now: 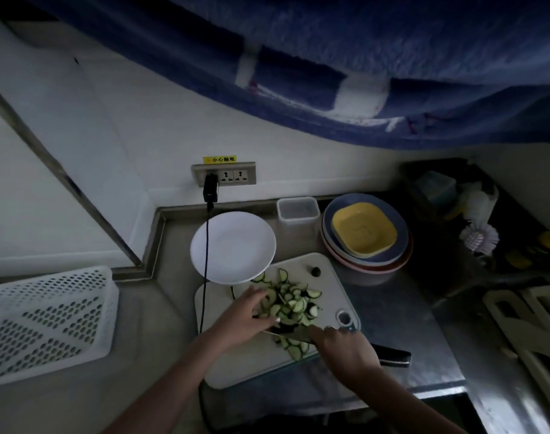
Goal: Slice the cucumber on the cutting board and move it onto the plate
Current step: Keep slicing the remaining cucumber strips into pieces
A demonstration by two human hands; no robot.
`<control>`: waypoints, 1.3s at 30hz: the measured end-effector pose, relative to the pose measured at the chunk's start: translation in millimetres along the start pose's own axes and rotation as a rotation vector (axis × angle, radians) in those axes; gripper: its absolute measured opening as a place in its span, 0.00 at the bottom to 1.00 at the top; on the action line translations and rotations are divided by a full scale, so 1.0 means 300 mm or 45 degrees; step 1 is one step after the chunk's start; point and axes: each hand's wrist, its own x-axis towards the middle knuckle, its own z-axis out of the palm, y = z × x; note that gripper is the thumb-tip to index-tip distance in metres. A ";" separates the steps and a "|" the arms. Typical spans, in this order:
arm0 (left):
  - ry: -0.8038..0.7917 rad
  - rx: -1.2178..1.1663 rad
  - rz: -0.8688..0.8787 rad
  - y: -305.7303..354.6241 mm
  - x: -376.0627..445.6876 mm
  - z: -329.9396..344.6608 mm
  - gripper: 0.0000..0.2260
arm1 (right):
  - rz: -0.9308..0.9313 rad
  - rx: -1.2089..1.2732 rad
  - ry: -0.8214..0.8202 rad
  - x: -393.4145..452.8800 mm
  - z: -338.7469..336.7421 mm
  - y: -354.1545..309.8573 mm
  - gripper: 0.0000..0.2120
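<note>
— Dim kitchen corner: what sits on the steel counter (392, 311)?

— Near its front edge lies a white cutting board (327, 277), with a heap of cucumber slices (294, 303) spread over its middle and a few more by the near edge. One dark cucumber end (315, 271) lies apart, towards the board's far side.

— And the plate?

— A white plate (236, 242) stands just behind the board, its rim overlapping the board's far-left corner. A black cable (205, 270) runs from the wall socket (223, 173) across it.

— The hands?

— The left hand (245, 317) rests on the heap's left side, fingers loosely bent against the slices. The right hand (345, 349) is curled round a knife (291, 332); in this gloom, the blade seems to lie flat under the slices.

— Anything else?

— Stacked bowls (366, 236) and a clear container (298, 211) behind, a perforated white basket (45, 324) at left.
</note>
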 end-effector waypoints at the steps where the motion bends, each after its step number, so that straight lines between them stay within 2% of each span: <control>1: -0.013 0.043 0.008 0.012 0.005 0.008 0.35 | -0.027 -0.007 0.006 0.006 0.004 0.005 0.28; 5: -0.016 0.292 0.035 0.013 0.019 0.031 0.49 | -0.127 -0.035 0.067 0.011 0.007 0.025 0.27; 7: 0.026 0.515 0.066 -0.011 0.024 0.040 0.52 | -0.154 -0.021 0.098 0.004 0.010 0.035 0.31; 9: 0.071 0.662 0.082 -0.026 0.029 0.050 0.50 | -0.172 -0.010 0.138 0.000 0.019 0.047 0.35; 11: 0.135 0.729 0.096 -0.031 0.037 0.061 0.44 | -0.197 -0.013 0.162 -0.005 0.027 0.057 0.36; 14: 0.232 0.828 0.106 -0.040 0.063 0.075 0.32 | -0.214 -0.050 0.156 -0.009 0.026 0.074 0.30; 17: 0.451 0.640 0.093 -0.038 0.062 0.067 0.22 | -0.208 -0.058 0.165 -0.003 0.036 0.097 0.30; 19: 0.510 0.442 0.037 -0.056 0.040 0.056 0.20 | -0.219 -0.046 0.194 0.005 0.045 0.112 0.33; 21: 0.337 0.368 -0.107 -0.085 0.014 0.046 0.29 | -0.251 -0.046 0.227 0.015 0.048 0.126 0.33; 24: 0.210 0.525 -0.282 -0.120 -0.009 0.033 0.38 | -0.330 -0.093 0.255 0.021 0.042 0.139 0.29; 27: 0.343 0.661 -0.217 -0.124 -0.004 0.038 0.28 | -0.376 -0.088 0.279 0.017 0.041 0.150 0.30; 29: 0.364 0.686 -0.232 -0.121 0.001 0.034 0.22 | -0.373 -0.062 0.283 0.013 0.043 0.151 0.32; 33: 0.520 0.413 -0.224 -0.145 0.009 0.037 0.09 | -0.297 -0.036 0.214 0.009 0.039 0.157 0.34; 39: 0.426 0.228 -0.287 -0.177 0.018 0.073 0.27 | -0.067 0.074 0.172 -0.059 0.047 0.160 0.33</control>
